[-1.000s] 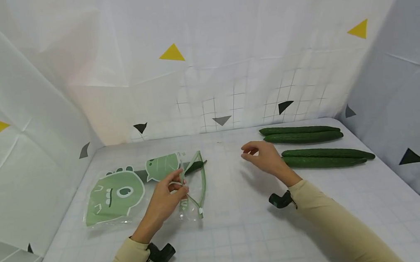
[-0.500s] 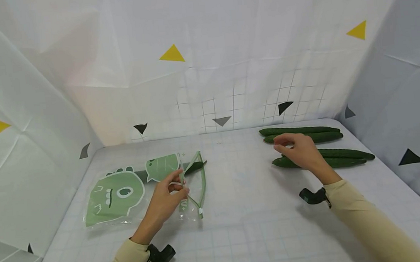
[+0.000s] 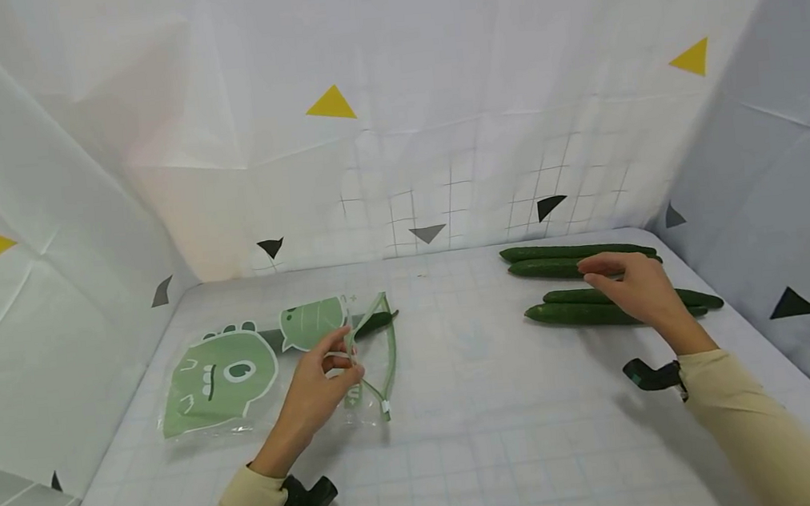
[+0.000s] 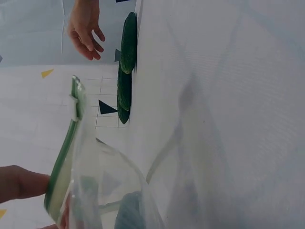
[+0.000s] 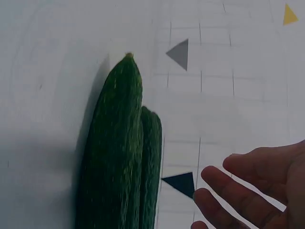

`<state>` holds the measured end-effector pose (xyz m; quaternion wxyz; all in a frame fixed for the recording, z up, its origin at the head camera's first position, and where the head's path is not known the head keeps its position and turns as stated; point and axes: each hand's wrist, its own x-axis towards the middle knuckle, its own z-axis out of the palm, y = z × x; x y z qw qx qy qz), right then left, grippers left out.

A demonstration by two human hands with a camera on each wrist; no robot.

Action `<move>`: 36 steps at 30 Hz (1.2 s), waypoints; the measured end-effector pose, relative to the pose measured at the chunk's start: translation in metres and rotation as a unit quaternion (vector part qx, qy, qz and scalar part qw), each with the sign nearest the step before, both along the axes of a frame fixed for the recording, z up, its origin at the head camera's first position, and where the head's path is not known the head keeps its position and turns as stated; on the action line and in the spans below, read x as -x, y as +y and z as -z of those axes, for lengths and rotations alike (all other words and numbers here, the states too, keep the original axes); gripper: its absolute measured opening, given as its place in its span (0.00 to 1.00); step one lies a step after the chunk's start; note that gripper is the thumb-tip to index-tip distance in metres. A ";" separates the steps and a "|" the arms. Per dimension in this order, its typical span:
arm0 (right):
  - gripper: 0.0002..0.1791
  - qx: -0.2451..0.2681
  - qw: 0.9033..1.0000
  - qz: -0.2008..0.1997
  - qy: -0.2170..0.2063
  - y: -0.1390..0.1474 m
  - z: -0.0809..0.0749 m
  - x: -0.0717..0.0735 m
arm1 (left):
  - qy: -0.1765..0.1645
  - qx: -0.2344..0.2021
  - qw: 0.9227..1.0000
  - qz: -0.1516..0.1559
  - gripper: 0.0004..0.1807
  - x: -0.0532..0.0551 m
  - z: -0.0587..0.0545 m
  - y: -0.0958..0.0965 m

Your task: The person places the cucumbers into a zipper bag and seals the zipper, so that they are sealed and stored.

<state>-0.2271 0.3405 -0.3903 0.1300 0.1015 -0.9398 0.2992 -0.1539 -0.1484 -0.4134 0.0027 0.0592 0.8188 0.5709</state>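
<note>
My left hand [image 3: 319,389] pinches the green zip edge of a clear slider bag [image 3: 220,374] printed with a green dinosaur. A cucumber [image 3: 375,324] lies inside, its stem end showing at the parted mouth. In the left wrist view, a fingertip and thumb hold the bag's green strip [image 4: 62,157]. On the right, my right hand [image 3: 639,289] hovers over the nearer pair of cucumbers [image 3: 577,315], fingers loosely bent with nothing between them. The right wrist view has these fingers apart from the cucumber [image 5: 112,152] beside them.
A farther pair of cucumbers [image 3: 547,269] lies behind the nearer one, towards the back right of the white table [image 3: 479,439]. White sheeting [image 3: 419,83] with yellow and dark triangles encloses the back and sides.
My right hand has moved rightward from beside the cucumbers' left ends to above the nearer pair. My left hand and the bag have stayed almost still.
</note>
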 end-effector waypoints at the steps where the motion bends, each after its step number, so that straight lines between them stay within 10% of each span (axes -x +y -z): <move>1: 0.17 -0.003 1.000 0.000 -0.002 0.004 0.000 -0.001 | 0.000 0.000 1.000 0.000 0.36 -0.001 0.000 0.000; 36: 0.17 -0.071 0.996 0.038 -0.037 0.106 0.043 -0.029 | 0.019 -0.026 0.999 0.001 0.36 -0.006 0.003 0.002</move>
